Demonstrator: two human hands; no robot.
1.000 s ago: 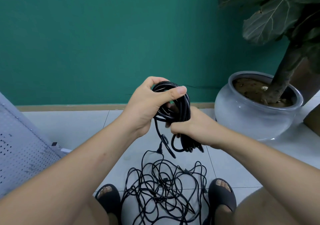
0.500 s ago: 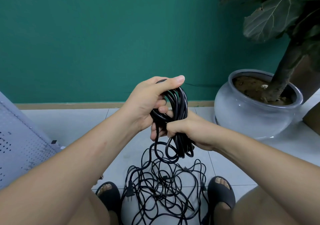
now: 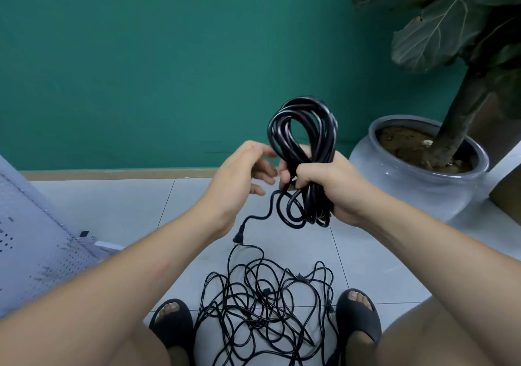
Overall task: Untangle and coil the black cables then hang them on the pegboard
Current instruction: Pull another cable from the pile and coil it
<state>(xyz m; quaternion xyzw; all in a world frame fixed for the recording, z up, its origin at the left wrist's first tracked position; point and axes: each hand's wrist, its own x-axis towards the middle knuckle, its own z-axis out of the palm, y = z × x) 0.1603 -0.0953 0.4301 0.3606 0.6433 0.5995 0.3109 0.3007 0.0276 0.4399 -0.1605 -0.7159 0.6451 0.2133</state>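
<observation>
Right hand (image 3: 334, 186) gripping coil (image 3: 317, 154) round its middle, loops (image 3: 298, 110) poking up. Left hand (image 3: 239, 174) just left of coil, fingers (image 3: 263, 169) loose, holding nothing. Tail (image 3: 271, 208) hanging down to tangle (image 3: 265, 303) on near floor (image 3: 112, 205), between feet (image 3: 170, 319).

No text, label, brand, number or sign can be read anywhere: none on the cables (image 3: 303, 151), the pegboard (image 3: 33, 247), the pot (image 3: 417, 185) or the wall (image 3: 141, 69).

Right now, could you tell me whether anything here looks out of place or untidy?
Yes: a tangle of black cables sprawls on the floor between the sandals, and the coil in the right hand has a plug end hanging loose.
</observation>
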